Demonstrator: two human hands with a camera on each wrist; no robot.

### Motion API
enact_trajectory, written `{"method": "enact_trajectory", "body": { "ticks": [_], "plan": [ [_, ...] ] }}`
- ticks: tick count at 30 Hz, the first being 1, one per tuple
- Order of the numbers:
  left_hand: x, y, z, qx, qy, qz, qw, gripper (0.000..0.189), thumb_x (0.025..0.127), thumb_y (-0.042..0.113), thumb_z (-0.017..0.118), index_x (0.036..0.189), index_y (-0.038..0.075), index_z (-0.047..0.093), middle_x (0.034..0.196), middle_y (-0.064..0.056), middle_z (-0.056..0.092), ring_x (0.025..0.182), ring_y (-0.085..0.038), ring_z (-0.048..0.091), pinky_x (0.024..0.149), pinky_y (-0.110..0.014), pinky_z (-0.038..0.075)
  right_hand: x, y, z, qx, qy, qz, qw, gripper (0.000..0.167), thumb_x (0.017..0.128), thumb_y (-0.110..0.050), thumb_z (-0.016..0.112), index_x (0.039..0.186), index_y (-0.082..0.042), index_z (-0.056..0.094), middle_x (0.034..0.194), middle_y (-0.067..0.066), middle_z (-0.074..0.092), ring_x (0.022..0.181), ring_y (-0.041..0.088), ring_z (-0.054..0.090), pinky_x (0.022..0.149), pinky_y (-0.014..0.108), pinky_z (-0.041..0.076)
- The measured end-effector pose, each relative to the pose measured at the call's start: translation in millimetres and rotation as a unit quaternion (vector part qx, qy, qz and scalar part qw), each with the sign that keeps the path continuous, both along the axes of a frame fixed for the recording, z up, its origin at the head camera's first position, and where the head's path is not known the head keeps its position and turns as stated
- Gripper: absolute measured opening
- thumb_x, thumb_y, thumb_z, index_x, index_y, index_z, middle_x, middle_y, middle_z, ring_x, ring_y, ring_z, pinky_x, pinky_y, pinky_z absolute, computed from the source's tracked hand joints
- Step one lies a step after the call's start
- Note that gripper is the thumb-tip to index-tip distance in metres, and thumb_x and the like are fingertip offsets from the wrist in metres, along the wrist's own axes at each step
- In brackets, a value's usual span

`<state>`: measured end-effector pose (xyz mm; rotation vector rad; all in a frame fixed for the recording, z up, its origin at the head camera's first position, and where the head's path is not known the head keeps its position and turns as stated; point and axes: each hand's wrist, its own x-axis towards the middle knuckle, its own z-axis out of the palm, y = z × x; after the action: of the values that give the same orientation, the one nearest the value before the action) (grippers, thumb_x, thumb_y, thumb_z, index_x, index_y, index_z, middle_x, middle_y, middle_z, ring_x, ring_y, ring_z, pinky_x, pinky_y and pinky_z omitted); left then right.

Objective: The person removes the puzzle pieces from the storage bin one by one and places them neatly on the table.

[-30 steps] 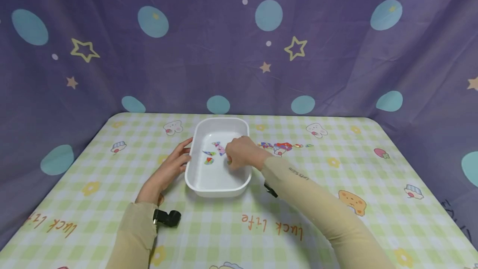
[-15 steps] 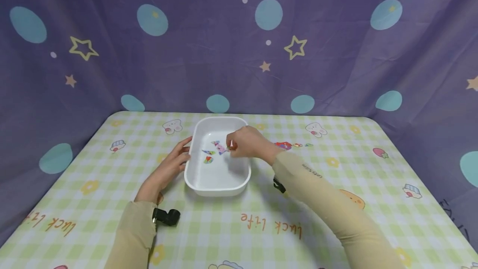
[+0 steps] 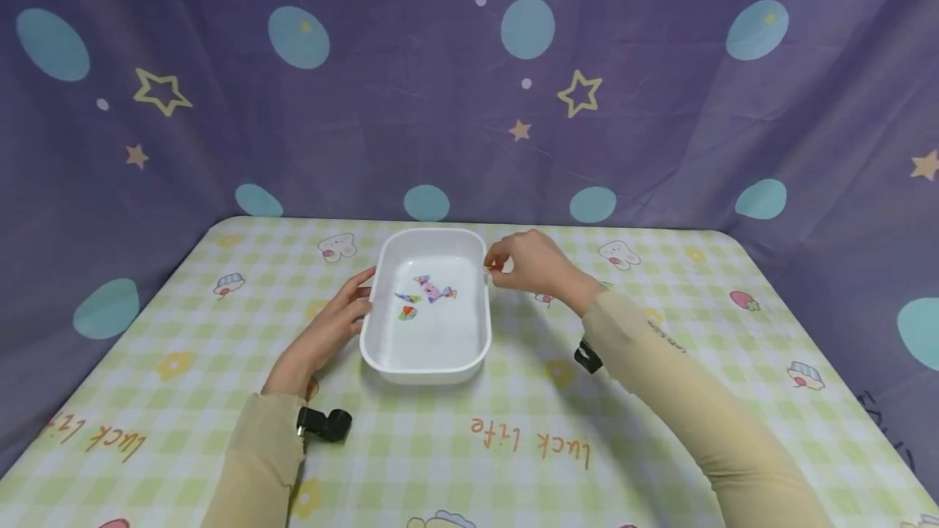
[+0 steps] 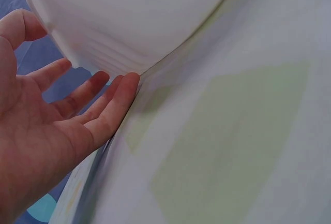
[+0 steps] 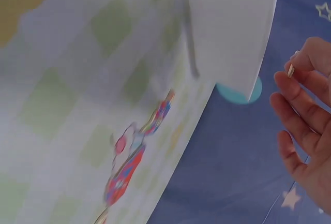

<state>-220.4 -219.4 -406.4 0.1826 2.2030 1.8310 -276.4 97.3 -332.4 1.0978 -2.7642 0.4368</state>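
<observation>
A white rectangular tray (image 3: 425,353) stands on the table with several small, flat, colourful pieces (image 3: 429,292) on its floor. My left hand (image 3: 332,331) rests its fingertips against the tray's left wall. In the left wrist view those fingers (image 4: 124,92) touch the tray's underside edge, spread and fairly straight. Just past the right rim, my right hand (image 3: 539,266) pinches a small, thin piece (image 5: 290,71) between thumb and index finger. Its printed face cannot be made out. More flat printed pieces (image 5: 125,175) lie in a row on the tablecloth beneath the right hand, mostly hidden by it from above.
A green-and-white checked tablecloth (image 3: 411,463) with cartoon prints covers the table. Behind it hangs a purple curtain (image 3: 352,137) with stars and blue ovals. Each wrist carries a small black camera (image 3: 326,424).
My right hand has lifted out of the tray and moved right past its rim, pinching a small piece. Pieces it covered inside the tray now show. The left hand stays put.
</observation>
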Motion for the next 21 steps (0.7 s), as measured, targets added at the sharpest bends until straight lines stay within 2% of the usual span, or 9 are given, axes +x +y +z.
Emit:
{"method": "enact_trajectory", "body": {
  "ticks": [9, 21],
  "plan": [
    [0.8, -1.0, -2.6, -0.001, -0.002, -0.003, 1.0000, 0.065, 0.089, 0.015, 0.041, 0.147, 0.025, 0.012, 0.142, -0.018, 0.024, 0.122, -0.034, 0.039, 0.096, -0.039, 0.041, -6.6, 35.6, -8.9, 0.009, 0.004, -0.044, 0.9990, 0.019, 0.079, -0.023, 0.064, 0.097, -0.020, 0.071, 0.086, -0.008, 0.067, 0.077, 0.011, 0.061, 0.067, 0.030, 0.047],
    [-0.6, -0.9, -0.2, 0.005, 0.006, -0.009, 0.9999, 0.064, 0.091, 0.015, 0.040, 0.147, 0.025, 0.011, 0.142, -0.018, 0.024, 0.123, -0.035, 0.038, 0.097, -0.039, 0.040, -14.1, 88.2, -20.8, 0.006, -0.029, -0.118, 0.9926, 0.020, 0.084, -0.022, 0.061, 0.101, -0.019, 0.071, 0.093, -0.002, 0.069, 0.081, 0.017, 0.064, 0.068, 0.036, 0.048]
  ]
}}
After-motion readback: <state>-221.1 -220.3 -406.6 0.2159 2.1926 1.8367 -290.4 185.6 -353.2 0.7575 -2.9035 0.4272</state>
